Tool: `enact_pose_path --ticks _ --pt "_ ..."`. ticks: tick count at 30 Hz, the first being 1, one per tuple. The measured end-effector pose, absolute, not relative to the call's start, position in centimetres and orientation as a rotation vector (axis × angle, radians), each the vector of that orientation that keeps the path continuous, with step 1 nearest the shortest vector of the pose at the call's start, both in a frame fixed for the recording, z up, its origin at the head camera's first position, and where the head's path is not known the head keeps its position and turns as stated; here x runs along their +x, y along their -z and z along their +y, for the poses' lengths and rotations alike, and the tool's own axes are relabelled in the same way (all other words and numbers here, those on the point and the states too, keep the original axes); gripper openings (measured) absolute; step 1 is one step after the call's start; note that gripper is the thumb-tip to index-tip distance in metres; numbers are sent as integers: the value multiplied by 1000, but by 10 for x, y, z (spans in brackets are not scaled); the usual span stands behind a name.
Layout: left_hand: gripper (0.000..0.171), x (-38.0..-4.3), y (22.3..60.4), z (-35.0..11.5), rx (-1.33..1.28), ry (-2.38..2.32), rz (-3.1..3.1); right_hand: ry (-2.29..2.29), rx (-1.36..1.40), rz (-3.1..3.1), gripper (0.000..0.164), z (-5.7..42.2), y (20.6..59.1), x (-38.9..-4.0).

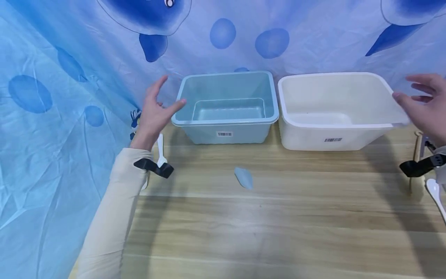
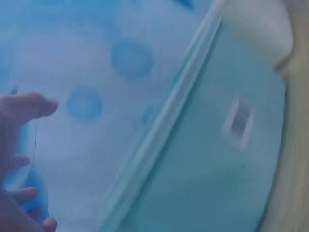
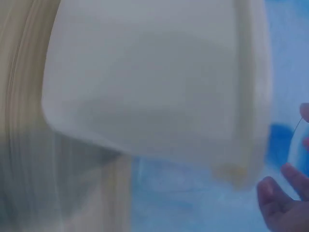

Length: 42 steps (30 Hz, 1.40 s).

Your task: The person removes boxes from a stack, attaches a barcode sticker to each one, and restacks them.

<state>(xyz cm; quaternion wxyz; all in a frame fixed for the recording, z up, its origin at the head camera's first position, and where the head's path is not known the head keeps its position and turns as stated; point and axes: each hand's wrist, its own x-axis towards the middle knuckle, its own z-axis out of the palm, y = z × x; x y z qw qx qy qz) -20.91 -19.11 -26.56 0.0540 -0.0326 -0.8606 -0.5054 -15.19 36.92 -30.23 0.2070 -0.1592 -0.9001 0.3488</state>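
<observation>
My left hand (image 1: 155,112) hovers at the left end of a light blue plastic bin (image 1: 198,133), thumb and fingers spread with nothing between them. In the left wrist view, its thumb and fingers appear left of the bin's rim. At the far right, my right hand (image 1: 426,102) is beside the white plastic bin (image 1: 310,137), fingers loosely bent and holding nothing. Its thumb overlaps the bin's right rim in the head view; whether it touches, I cannot tell. A small flat grey-blue piece (image 1: 244,178) lies on the table in front of the bins.
On the wooden table (image 1: 278,232), a white plastic utensil (image 1: 161,149) lies by my left wrist. A white spoon (image 1: 433,188) and a tan object (image 1: 417,186) lie near my right wrist, partly hidden. A blue patterned curtain (image 1: 240,46) hangs behind and to the left.
</observation>
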Motion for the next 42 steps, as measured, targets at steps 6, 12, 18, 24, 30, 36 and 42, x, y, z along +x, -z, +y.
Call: enact_pose_path --ticks 6,12,18,24,30,36,42 --pt "94 -220 300 -215 -63 1682 -2738 -1224 -434 -2489 42 399 316 -162" --pt "98 -227 324 -211 -137 1829 -2698 -1239 -329 -2524 32 411 328 -166" --pt "90 -227 331 -209 -210 1899 -2656 -1056 -385 -2693 36 411 332 -168" --pt "82 -222 325 -201 -230 1893 -2695 -1344 -333 -2557 35 423 334 -175" --pt "84 -226 330 -200 -232 1884 -2696 -1972 -172 -2181 31 432 341 -178" --pt "86 -228 335 -200 -223 1796 -2716 -2223 -52 -1903 29 433 345 -178" --pt "86 -229 334 -199 -242 1805 -2716 -2230 -56 -1871 28 434 347 -177"
